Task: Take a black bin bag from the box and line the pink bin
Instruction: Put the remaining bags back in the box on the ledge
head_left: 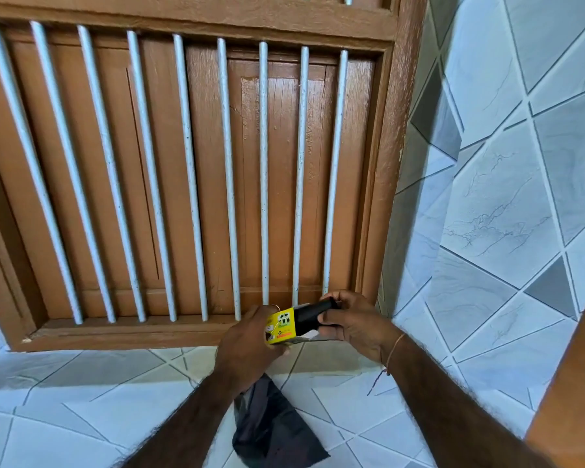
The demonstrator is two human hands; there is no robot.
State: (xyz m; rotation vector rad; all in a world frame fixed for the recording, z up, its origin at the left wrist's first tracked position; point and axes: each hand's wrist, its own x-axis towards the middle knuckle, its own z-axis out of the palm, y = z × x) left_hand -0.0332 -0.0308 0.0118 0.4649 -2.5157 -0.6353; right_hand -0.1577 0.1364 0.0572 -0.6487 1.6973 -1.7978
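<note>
My left hand (247, 346) grips a small yellow box (281, 327) in front of a wooden window. A black roll of bin bags (309, 315) sticks out of the box's right end, and my right hand (350, 320) is closed around that roll. A loose black bin bag (272, 430) hangs below my left hand, down over the tiled ledge. The pink bin is not in view.
A brown wooden window shutter (284, 180) with white vertical bars (264, 163) fills the view ahead. A grey-white tiled wall (504, 197) stands on the right, and a tiled ledge (81, 400) runs below. An orange-brown edge (574, 383) shows at the lower right.
</note>
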